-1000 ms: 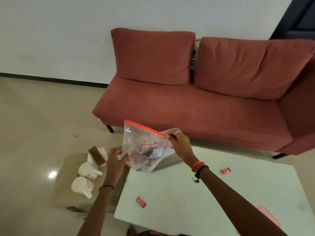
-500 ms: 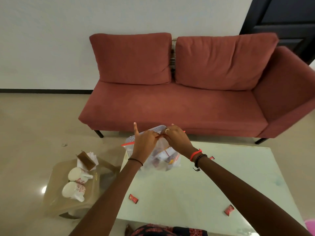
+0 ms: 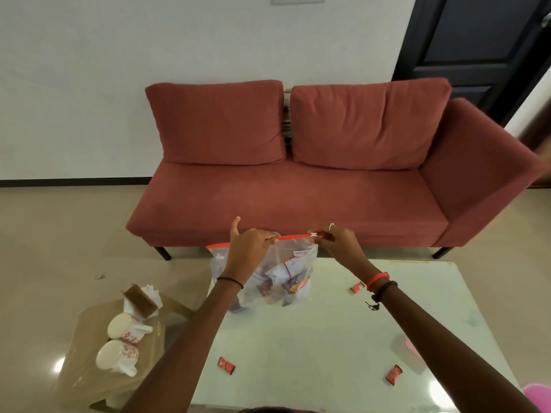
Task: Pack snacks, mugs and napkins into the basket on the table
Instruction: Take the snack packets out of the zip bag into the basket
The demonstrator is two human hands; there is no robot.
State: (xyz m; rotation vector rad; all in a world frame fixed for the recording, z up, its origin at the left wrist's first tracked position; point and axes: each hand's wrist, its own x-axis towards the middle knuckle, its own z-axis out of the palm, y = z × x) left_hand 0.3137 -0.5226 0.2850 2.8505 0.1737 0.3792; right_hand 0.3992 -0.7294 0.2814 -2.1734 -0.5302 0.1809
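A clear zip bag (image 3: 286,272) with a red zip strip stands on the far left of the pale green table (image 3: 328,338), filled with snack packets. My left hand (image 3: 249,244) pinches the strip near its middle, thumb raised. My right hand (image 3: 335,239) grips the white slider at the strip's right end. Three small red snack packets lie loose on the table: one (image 3: 226,365) near the front left, one (image 3: 394,374) front right, one (image 3: 357,287) beside my right wrist. Two white mugs (image 3: 122,342) and a napkin holder (image 3: 142,299) sit on a low side table at left. No basket is visible.
A red sofa (image 3: 298,189) stands behind the table against the white wall. A dark door (image 3: 483,40) is at the upper right. A pink object (image 3: 538,396) pokes in at the table's front right corner. The brown side table (image 3: 89,368) stands on the beige floor.
The bag came down from a raised tilt to stand on the table. My hands met at its top, then my right hand slid rightwards along the zip strip.
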